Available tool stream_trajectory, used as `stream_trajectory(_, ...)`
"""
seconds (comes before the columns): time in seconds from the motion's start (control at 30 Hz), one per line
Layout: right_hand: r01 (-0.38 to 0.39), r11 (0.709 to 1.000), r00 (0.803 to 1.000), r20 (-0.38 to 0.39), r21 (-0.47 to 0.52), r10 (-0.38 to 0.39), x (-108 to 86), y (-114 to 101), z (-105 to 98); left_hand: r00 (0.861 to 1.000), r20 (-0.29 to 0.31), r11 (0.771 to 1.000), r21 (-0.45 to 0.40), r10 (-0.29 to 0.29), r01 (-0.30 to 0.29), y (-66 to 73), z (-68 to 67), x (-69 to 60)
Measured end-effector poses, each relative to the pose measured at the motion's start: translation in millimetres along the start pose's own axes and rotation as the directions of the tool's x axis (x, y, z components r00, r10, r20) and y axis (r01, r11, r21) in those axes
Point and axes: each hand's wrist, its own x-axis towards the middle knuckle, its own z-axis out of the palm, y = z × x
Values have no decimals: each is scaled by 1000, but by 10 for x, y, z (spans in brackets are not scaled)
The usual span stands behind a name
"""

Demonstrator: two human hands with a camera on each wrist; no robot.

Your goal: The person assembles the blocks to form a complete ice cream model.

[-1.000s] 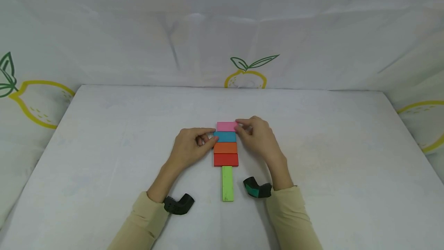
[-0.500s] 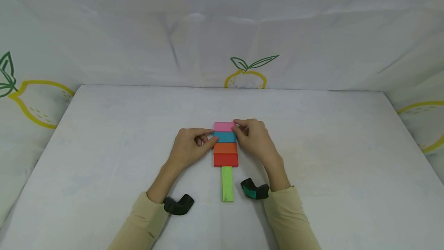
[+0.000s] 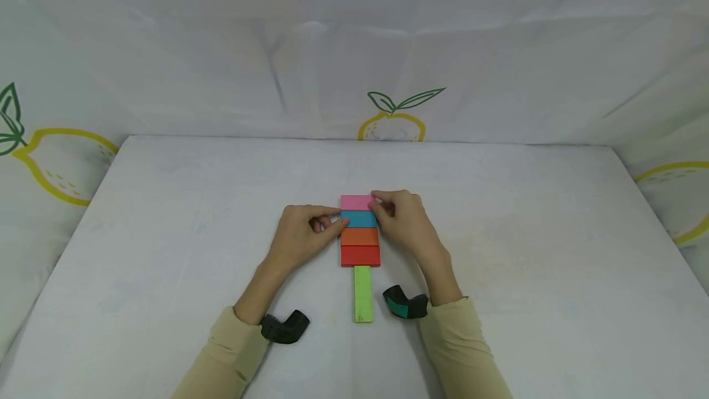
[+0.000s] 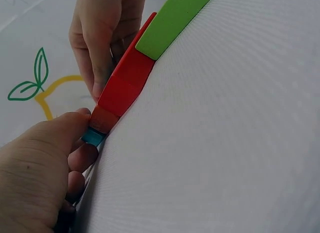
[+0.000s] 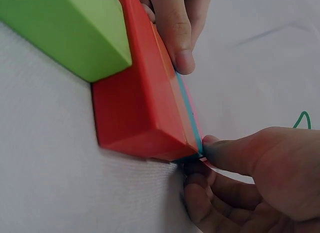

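Observation:
A row of rectangular blocks lies flat on the table: a pink block [image 3: 355, 202] farthest away, then a blue block [image 3: 362, 219], an orange block [image 3: 359, 237] and a red block [image 3: 360, 256], side by side and touching. A light green block [image 3: 362, 294] runs lengthwise toward me from the red one's near side. With thumb and index finger, my left hand [image 3: 301, 229] holds the blue block's left end. My right hand [image 3: 410, 220] pinches the right end of the pink block, which the right wrist view mostly hides behind the other blocks.
The white table [image 3: 166, 233] ends at a pale cloth backdrop [image 3: 221, 79] printed with lemons. A black device [image 3: 285, 327] sits at the left wrist, and a black and green device [image 3: 406, 302] at the right one.
My right hand has moved slightly left with the pink block, whose left end now lines up with the blue block's. The left hand has stayed in place.

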Motion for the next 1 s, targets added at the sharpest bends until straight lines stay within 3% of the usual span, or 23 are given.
stream_trajectory(1.0, -24, 1000, 1000, -14, 16, 24, 7, -16, 24, 1000, 5, 1000, -12, -2, 2, -17, -9, 7)
